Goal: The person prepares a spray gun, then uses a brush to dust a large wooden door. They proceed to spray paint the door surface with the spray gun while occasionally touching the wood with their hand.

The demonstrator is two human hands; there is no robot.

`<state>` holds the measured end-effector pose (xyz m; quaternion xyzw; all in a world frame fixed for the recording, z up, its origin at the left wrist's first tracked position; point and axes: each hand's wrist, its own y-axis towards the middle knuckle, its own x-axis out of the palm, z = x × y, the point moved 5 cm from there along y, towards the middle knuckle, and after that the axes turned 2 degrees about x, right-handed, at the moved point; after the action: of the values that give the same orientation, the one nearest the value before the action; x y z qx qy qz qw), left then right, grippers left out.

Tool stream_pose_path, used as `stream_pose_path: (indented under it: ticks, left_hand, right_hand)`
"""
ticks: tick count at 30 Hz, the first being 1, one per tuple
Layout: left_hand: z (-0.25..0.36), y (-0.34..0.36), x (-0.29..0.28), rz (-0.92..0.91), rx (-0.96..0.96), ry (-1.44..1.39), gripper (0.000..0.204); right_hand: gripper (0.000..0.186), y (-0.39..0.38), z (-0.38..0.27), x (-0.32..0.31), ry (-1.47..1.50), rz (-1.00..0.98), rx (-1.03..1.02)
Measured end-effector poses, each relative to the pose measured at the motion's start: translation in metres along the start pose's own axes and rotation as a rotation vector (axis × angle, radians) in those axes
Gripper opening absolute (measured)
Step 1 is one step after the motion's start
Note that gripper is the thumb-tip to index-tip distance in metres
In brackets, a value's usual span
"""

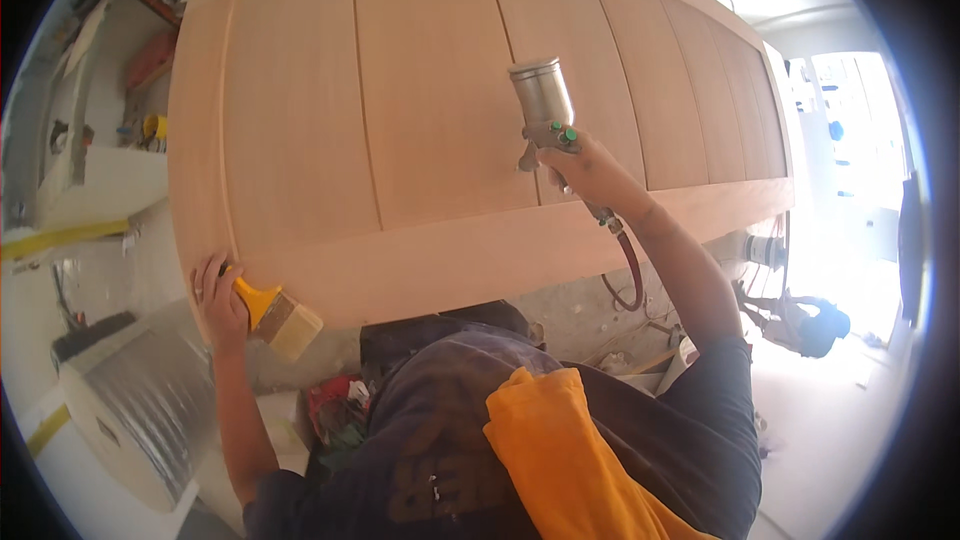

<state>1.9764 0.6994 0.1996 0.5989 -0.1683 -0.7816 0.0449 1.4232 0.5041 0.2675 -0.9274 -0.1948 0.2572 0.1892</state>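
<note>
A large pale wooden door panel (430, 90) with long grooves lies across the view in front of me. My right hand (590, 172) is wrapped round the grip of a spray gun (545, 100), held over the panel. The gun has a silver metal cup on top and green knobs; a dark red hose (634, 275) runs down from its handle. At the panel's near left corner, my left hand (222, 300) grips a wide paintbrush (283, 322) with a yellow handle and pale bristles. The left fingers also rest against the panel's edge.
A big roll of silvery wrapping film (130, 410) stands at lower left. Shelving with a yellow object (154, 127) is farther left. An orange cloth (580, 450) hangs over my dark shirt. At right, a dark object (822, 328) sits on the bright floor.
</note>
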Motion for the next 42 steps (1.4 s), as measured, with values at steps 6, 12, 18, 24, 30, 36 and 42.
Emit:
stream_pose_path:
  ticks: [6,12,18,24,30,36,42]
  left_hand:
    - [-0.028,-0.009,0.013,-0.024,-0.071,-0.145,0.032]
    - [-0.028,-0.010,0.006,-0.101,-0.143,-0.200,0.031]
    - [-0.030,-0.010,0.006,-0.102,-0.166,-0.199,0.031]
    - [-0.027,-0.004,0.002,-0.103,-0.129,-0.175,0.030]
    - [-0.023,-0.004,0.000,-0.111,-0.156,-0.148,0.032]
    - [-0.024,-0.002,-0.001,-0.119,-0.142,-0.179,0.034]
    - [-0.018,0.002,-0.001,-0.120,-0.165,-0.191,0.034]
  right_hand:
    - [0.030,0.070,-0.034,-0.036,0.066,0.110,0.045]
    - [0.033,0.146,-0.079,-0.055,-0.008,0.229,-0.060]
    - [0.025,0.251,-0.108,-0.092,0.081,0.301,-0.177]
    - [0.028,0.349,-0.120,-0.114,-0.082,0.490,-0.234]
    - [0.029,0.355,-0.124,-0.103,0.075,0.391,-0.168]
    - [0.031,0.268,-0.109,-0.084,-0.075,0.256,-0.098]
    - [0.042,0.168,-0.083,-0.047,-0.071,0.213,-0.027]
